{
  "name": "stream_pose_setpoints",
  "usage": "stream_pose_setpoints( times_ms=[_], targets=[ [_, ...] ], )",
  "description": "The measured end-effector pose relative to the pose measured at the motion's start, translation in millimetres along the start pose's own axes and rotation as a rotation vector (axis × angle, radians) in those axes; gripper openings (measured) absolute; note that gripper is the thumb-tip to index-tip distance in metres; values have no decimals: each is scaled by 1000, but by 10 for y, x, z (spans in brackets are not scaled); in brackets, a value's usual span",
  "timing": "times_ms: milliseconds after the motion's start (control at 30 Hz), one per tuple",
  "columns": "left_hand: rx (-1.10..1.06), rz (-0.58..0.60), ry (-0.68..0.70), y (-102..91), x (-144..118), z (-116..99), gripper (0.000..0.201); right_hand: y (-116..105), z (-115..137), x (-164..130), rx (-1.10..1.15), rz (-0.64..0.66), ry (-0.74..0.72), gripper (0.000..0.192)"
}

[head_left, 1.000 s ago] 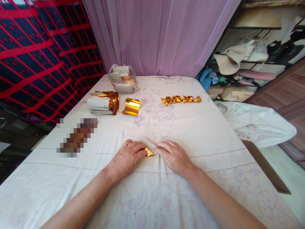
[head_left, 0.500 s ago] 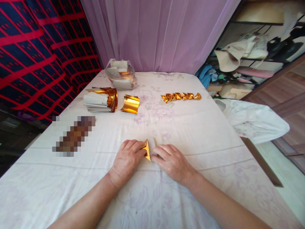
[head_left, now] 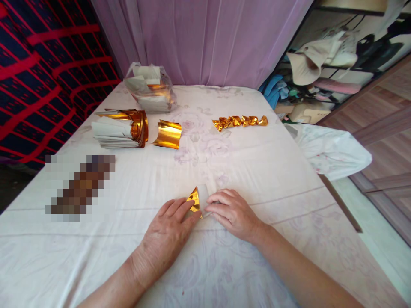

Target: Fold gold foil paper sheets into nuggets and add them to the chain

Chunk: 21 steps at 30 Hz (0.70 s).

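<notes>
A small sheet of gold foil paper [head_left: 195, 199] lies partly folded on the table near its front, gold on the left and the pale backing showing on the right. My left hand [head_left: 171, 224] presses the gold part with its fingers, the thumb along the lower edge. At the pale side, my right hand [head_left: 231, 214] has its fingers closed together on the edge. Part of the sheet is hidden under the fingers. Beyond the hands, a row of folded gold foil pieces [head_left: 240, 122] rests to the right.
A curled stack of gold foil sheets [head_left: 120, 132] lies at the left, beside a loose curved gold sheet [head_left: 168, 134]. Behind them stands a clear plastic bag [head_left: 150, 87] of more sheets. A pixelated area covers something at the left. Shelves [head_left: 324, 64] with caps flank the right.
My left hand has shifted slightly down and flattened, uncovering more of the gold fold. The right hand stays at the pale side. The view has tilted and moved a little.
</notes>
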<state>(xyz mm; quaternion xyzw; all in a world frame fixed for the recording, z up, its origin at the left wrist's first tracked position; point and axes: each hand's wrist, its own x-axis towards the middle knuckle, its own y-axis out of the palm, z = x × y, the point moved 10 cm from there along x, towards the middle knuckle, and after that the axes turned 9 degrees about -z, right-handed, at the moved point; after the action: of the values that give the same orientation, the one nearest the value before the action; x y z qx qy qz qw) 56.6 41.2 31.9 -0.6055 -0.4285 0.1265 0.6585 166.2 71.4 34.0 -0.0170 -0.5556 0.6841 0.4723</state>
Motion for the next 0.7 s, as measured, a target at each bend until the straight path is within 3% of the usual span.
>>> stream_pose_setpoints(
  times_ms=[267, 433, 700],
  targets=[
    [106, 33, -77, 22, -33, -147, 32, -11, -113, 65, 46, 12, 66, 14],
    [97, 21, -22, 56, -80, -258, 35, 14, -120, 76, 71, 97, 25, 14],
    [45, 41, -14, 76, -62, -150, 27, 60, -74, 164, 83, 144, -1, 12]
  ],
)
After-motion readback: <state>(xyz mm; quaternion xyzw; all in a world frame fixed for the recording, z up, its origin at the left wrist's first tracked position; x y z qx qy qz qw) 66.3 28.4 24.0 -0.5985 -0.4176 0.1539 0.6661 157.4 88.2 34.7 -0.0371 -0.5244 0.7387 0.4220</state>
